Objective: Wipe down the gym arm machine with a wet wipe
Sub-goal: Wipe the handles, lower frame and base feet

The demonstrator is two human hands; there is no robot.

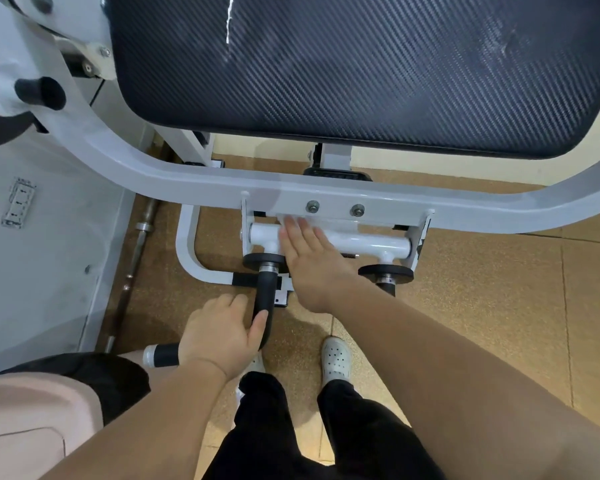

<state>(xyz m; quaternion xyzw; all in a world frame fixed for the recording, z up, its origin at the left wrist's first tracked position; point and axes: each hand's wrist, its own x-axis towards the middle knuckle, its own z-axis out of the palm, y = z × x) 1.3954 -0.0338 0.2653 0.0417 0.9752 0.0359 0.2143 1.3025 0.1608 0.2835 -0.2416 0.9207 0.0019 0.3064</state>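
Forearms (430, 358) bare, filling the near edge. Left hand (222, 336): grip closed round black curved foam handle (265, 299) of white steel-framed arm machine (187, 181). Right hand (309, 268): grip open, straight fingers pressing pale wet wipe (293, 219), blurred, onto white pivot tube (368, 242), just beyond the left grip. Small sticker (18, 202) on grey panel, far left of both grips: print too small to read.

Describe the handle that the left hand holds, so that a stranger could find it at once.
Below the black pad runs a curved white frame, with a white tube bolted under its middle. Two black handles hang from that tube, each under a black disc. Ours is the left handle, long and curved, gripped by the left hand; the right handle is ungripped.
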